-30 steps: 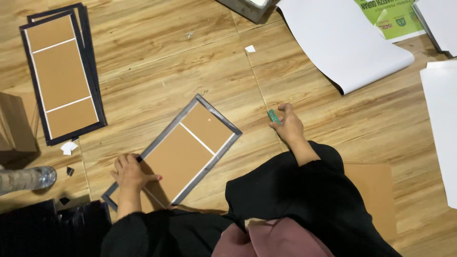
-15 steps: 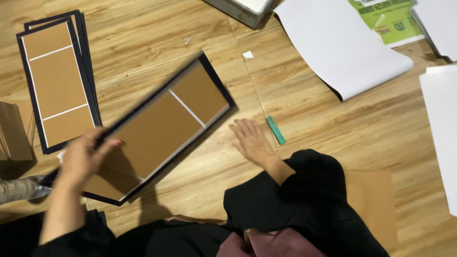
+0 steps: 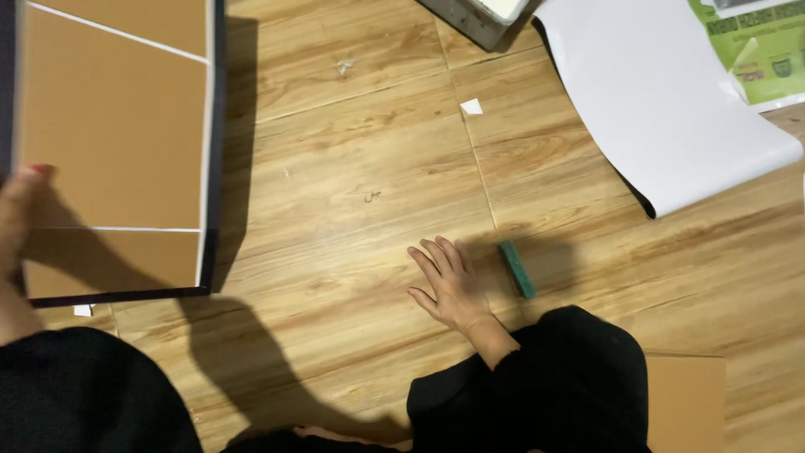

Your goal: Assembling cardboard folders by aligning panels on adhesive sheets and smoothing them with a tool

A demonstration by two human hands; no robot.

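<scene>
Left hand (image 3: 18,220) grips the brown, dark-framed panel (image 3: 113,151) at far left, long axis running away from the person; right hand (image 3: 450,283) rests flat, fingers spread, on the floor (image 3: 352,210), nearer the green tool (image 3: 517,269).

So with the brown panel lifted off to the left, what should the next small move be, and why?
Probably set the brown panel down flat at the left. The left hand grips only its left edge, so it hangs lifted and casts a shadow on the wooden floor. The right hand lies open on the floor beside the small green tool, holding nothing, so it could steady the panel.
</scene>
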